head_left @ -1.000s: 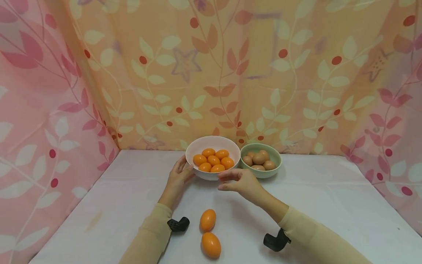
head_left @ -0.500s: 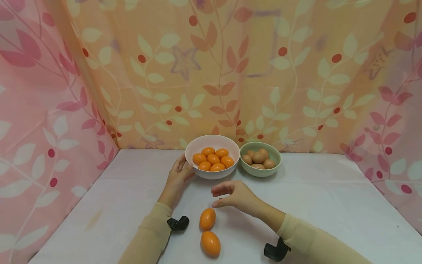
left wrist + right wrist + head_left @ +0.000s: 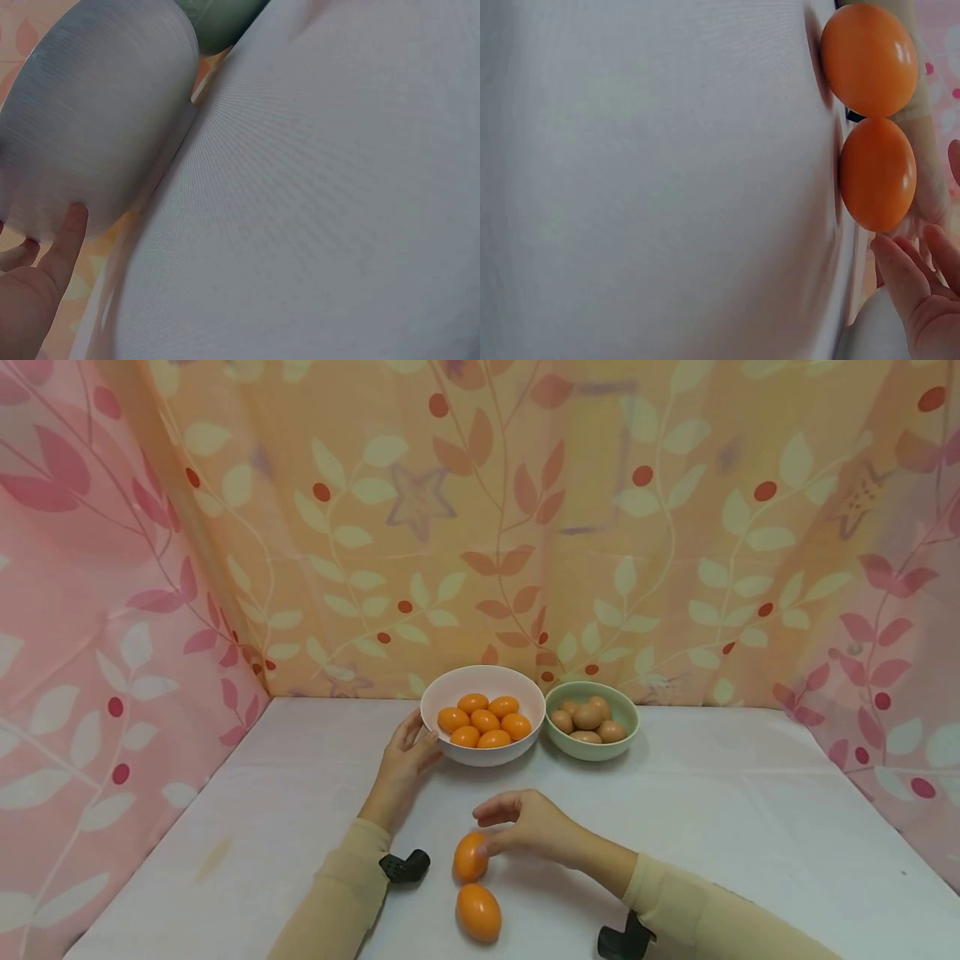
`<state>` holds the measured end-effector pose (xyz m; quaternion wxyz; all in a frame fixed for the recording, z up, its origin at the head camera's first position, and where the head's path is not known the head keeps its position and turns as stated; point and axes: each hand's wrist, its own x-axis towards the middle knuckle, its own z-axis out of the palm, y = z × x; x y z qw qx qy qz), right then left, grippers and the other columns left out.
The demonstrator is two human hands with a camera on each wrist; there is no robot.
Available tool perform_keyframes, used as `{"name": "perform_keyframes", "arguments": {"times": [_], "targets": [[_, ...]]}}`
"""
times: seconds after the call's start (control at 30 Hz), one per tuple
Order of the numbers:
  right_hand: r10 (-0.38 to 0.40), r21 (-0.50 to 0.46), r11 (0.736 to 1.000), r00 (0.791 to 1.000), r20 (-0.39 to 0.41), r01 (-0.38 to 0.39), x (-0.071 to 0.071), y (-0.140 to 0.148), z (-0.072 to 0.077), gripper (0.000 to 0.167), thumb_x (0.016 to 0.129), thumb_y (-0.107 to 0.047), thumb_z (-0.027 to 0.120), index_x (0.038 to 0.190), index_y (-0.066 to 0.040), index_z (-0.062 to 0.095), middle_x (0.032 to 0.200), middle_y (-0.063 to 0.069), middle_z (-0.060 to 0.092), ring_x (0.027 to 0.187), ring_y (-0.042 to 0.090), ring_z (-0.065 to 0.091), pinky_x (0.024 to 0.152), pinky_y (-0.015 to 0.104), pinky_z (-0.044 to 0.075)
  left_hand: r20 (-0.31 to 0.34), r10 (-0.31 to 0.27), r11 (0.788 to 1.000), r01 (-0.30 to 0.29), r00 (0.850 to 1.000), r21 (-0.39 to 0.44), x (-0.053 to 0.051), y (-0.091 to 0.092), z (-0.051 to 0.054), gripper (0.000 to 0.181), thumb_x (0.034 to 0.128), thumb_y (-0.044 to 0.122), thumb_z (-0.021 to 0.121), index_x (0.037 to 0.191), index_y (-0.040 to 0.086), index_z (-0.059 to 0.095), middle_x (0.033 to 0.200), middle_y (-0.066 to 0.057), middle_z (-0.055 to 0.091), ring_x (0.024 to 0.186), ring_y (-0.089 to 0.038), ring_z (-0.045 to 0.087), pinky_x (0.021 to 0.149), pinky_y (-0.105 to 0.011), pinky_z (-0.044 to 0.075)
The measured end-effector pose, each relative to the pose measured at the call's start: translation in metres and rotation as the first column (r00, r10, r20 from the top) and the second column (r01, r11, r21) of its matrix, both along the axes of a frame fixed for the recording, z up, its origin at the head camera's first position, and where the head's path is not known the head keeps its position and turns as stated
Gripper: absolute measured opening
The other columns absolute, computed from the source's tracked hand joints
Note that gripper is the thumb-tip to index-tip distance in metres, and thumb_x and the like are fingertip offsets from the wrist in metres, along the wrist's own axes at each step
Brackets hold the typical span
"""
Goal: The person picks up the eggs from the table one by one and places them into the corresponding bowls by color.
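Two smooth orange eggs lie one before the other on the white table: the farther egg and the nearer egg. My right hand is spread over the farther egg's right side, its thumb overlapping the egg in the head view. The right wrist view shows the thumb close by that egg's end; contact is hard to tell. My left hand rests its thumb and fingers against the outside left of a pinkish-white bowl. Inside the bowl are several orange eggs.
To the right of the white bowl stands a smaller green bowl with several brown eggs. A leaf-patterned curtain hangs behind the table. Black camera mounts sit at both wrists.
My right hand has come back from the front of the white bowl, moving toward me and down to the farther loose egg. The left hand stays at the bowl.
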<state>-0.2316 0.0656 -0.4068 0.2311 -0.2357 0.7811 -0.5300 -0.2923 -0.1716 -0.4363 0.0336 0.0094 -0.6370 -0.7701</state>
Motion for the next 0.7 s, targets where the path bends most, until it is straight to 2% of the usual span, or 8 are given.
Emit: {"name": "perform_keyframes", "arguments": {"times": [0.27, 0.5, 0.7], "targets": [[-0.008, 0.051, 0.999, 1.000, -0.009, 0.009, 0.000, -0.006, -0.007, 0.048, 0.074, -0.018, 0.087, 0.117, -0.005, 0.071, 0.117, 0.008, 0.074, 0.111, 0.019, 0.067, 0.100, 0.037, 0.055, 0.000, 0.002, 1.000, -0.002, 1.000, -0.002, 0.000, 0.000, 0.000, 0.066, 0.1006, 0.019, 0.059, 0.157, 0.016, 0.026, 0.165, -0.006, 0.024, 0.150, -0.025, 0.031, 0.115, -0.050, 0.041], [-0.004, 0.051, 0.999, 1.000, -0.014, 0.004, 0.003, -0.012, -0.009, 0.047, 0.072, -0.013, 0.087, 0.115, -0.003, 0.072, 0.113, 0.008, 0.074, 0.103, 0.011, 0.067, 0.096, 0.029, 0.055, 0.005, 0.003, 1.000, -0.003, 1.000, -0.009, 0.000, 0.000, 0.001, 0.066, 0.1006, 0.021, 0.059, 0.157, 0.016, 0.026, 0.165, -0.006, 0.024, 0.150, -0.025, 0.031, 0.115, -0.049, 0.042], [-0.002, 0.053, 0.999, 1.000, -0.012, 0.003, 0.004, -0.016, -0.011, 0.047, 0.072, -0.012, 0.088, 0.114, -0.002, 0.071, 0.112, 0.006, 0.074, 0.099, 0.009, 0.066, 0.094, 0.027, 0.054, -0.003, 0.003, 1.000, -0.003, 1.000, 0.004, -0.001, 0.000, 0.000, 0.066, 0.1009, 0.018, 0.058, 0.158, 0.014, 0.025, 0.165, -0.009, 0.023, 0.150, -0.027, 0.030, 0.116, -0.052, 0.040]]}}
